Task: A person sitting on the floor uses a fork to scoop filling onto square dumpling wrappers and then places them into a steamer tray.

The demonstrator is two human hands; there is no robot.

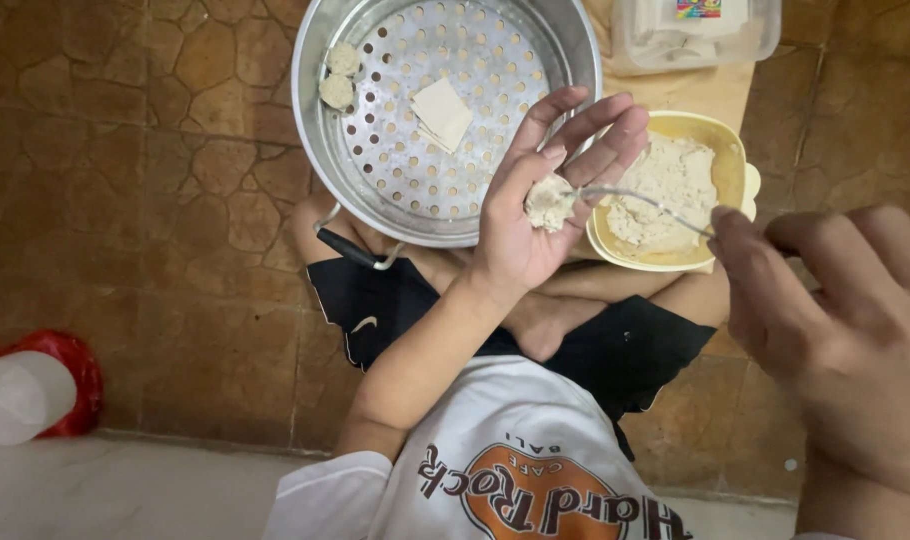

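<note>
Carefully, I kept my left hand (523, 225) cupped open under the wrapper with filling (549, 201); my right hand (835, 320) pinched the spoon (640, 203), pressing gently; the yellow bowl (727, 170) sat beside the steamer tray (445, 110).

The left hand (535, 215) is raised palm-up just right of the perforated metal steamer tray (565, 40), cradling a dumpling (549, 202). The right hand (840, 330), further right of the tray, grips a metal spoon (635, 197) whose tip touches the dumpling. Beside the tray stands a yellow bowl (727, 160) of filling. Inside the tray lie two finished dumplings (339, 76) and a square wrapper (442, 112).
</note>
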